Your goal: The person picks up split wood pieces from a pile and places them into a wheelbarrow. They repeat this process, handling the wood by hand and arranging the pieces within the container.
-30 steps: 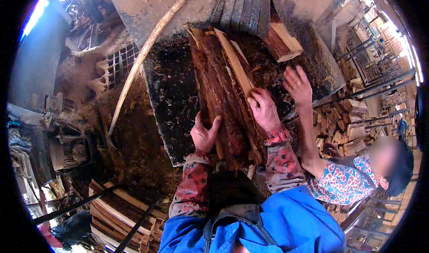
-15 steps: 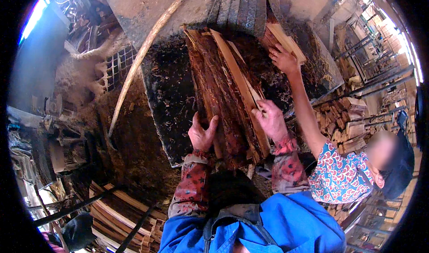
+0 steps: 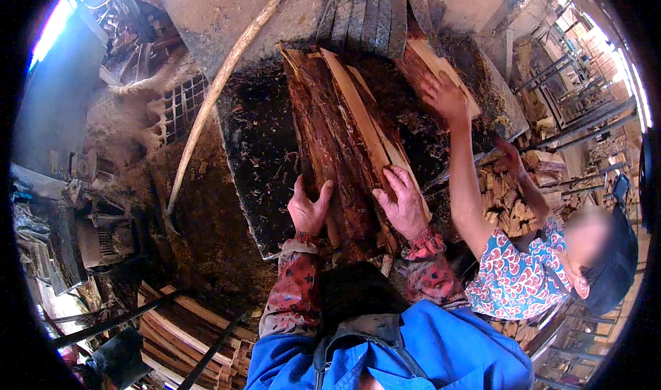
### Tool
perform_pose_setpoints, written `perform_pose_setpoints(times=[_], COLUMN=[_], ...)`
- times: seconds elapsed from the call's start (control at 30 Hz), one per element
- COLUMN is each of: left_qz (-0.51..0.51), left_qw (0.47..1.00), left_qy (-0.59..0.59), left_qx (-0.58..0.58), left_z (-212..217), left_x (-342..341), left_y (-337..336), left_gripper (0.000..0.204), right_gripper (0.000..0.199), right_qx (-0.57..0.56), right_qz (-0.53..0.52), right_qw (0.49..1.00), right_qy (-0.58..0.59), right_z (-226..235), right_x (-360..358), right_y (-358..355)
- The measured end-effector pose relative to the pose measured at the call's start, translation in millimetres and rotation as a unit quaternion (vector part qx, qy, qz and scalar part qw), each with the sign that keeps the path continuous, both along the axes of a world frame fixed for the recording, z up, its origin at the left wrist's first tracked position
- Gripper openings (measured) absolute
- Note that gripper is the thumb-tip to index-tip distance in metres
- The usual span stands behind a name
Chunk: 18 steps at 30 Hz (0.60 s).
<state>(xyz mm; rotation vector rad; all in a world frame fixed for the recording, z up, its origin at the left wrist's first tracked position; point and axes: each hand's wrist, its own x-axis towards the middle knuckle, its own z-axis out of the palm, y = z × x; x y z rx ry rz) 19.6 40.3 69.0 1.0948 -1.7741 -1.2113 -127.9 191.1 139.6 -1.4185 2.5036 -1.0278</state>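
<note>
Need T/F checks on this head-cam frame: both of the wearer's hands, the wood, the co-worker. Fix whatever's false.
1. The person's bare left hand is at the left side of the reddish-brown, bark-covered wooden slabs. True.
2. The person's bare right hand is up by the slabs' far end. False: it is at their right side, toward the near end.
3. The long, pale, curved wooden pole lies across the slabs. False: it lies apart, to their left.
4. The co-worker's outstretched bare hand is at a separate wood piece with a pale face. True.
5. The dark, overlapping flat strips are beyond the slabs' far end. True.
</note>
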Motion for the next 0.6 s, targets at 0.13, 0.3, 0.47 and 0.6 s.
perform_pose_setpoints(times=[0.13, 0.3, 0.47, 0.6], left_qz=[-0.009, -0.006, -0.004, -0.011], left_qw=[0.999, 1.000, 1.000, 0.999], left_qy=[0.025, -0.001, -0.009, 0.003], left_qx=[0.025, 0.009, 0.026, 0.033], left_z=[6.3, 2.3, 3.9, -5.1], left_x=[0.3, 2.6, 1.5, 2.7], left_y=[0.9, 0.6, 0.8, -1.1], left_gripper=[0.070, 0.069, 0.073, 0.074], right_gripper=[0.046, 0.047, 0.048, 0.049], right_qx=[-0.021, -0.030, -0.043, -0.041], right_qz=[-0.012, -0.012, -0.016, -0.026], right_qw=[1.000, 0.999, 0.998, 0.998], right_qy=[-0.014, -0.022, -0.043, -0.051], right_z=[-5.0, -10.4, -12.2, -14.0], right_x=[2.8, 2.3, 1.5, 2.8], right_y=[0.7, 1.6, 1.8, 2.5])
